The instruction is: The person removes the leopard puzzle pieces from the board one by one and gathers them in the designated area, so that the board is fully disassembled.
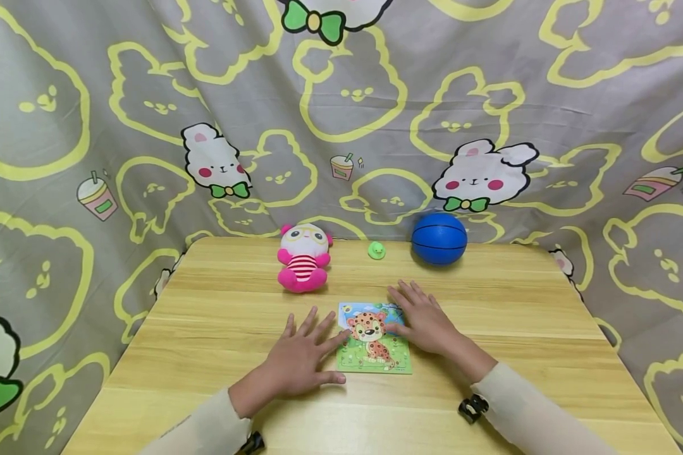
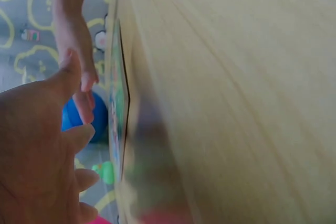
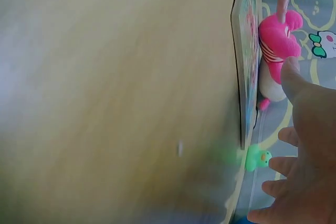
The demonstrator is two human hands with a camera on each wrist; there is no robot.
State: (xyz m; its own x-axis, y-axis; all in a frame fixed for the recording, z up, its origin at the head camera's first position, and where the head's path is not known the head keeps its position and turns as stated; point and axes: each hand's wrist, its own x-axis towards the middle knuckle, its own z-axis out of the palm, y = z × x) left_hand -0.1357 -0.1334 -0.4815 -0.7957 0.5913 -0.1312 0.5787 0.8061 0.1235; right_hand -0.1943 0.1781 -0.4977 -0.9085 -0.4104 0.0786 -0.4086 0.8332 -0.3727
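A thin square board (image 1: 374, 354) with a cartoon spotted leopard on it lies flat on the wooden table, between both hands. My left hand (image 1: 296, 363) is at its left side, palm down with fingers spread; the index fingertip overlaps the board's left edge in the head view. On the other side, my right hand (image 1: 427, 322) is spread by the upper right edge, its thumb over the picture. Neither hand holds anything. Both wrist views show the board edge-on (image 2: 125, 103), with the hands apart from the tabletop. Whether any fingertip touches the board, I cannot tell.
Behind the board, a pink and white plush toy (image 1: 303, 259) is at the back left. A small green duck (image 1: 377, 251) stands at the back middle, and a blue ball (image 1: 439, 239) at the back right. A patterned grey curtain (image 1: 341, 126) surrounds the table (image 1: 205, 316).
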